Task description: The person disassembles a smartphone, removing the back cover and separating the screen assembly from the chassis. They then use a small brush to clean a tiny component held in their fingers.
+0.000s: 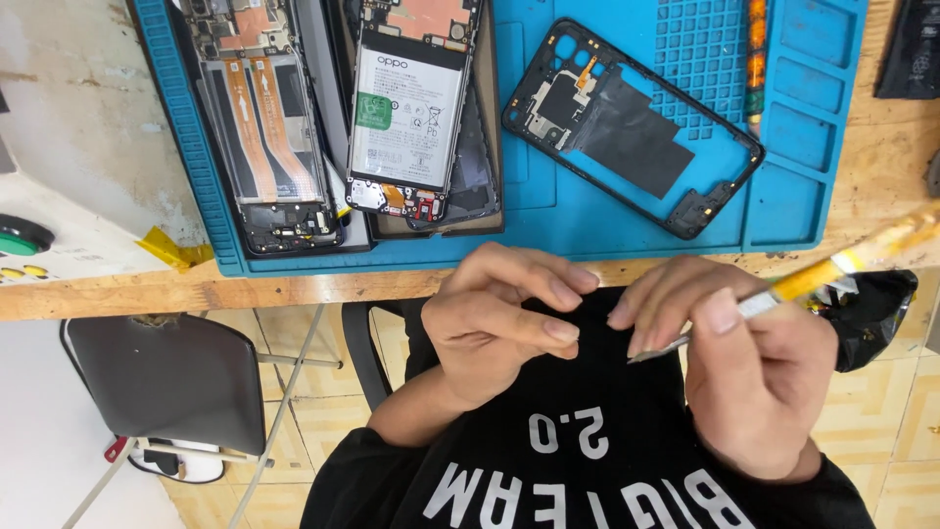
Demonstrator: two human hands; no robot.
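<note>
Yellow-handled tweezers (783, 289) sit pinched in my right hand (744, 372), their long axis running from upper right down to a steel tip that points left toward my left hand (499, 323). That left hand is curled, fingertips drawn together just beside the tip; I cannot tell whether it holds anything. Both hover below the blue repair mat (783, 211), well apart from the battery-fitted phone (411, 108).

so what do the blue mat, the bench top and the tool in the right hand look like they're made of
Blue mat: looks like soft matte silicone or rubber, with moulded compartments and a raised edge.
Bench top: bare wood, with visible grain and a worn, unfinished edge.
Tool in the right hand: the thin grey pointed tip looks like metal; the yellow handle is too blurred to tell.
</note>
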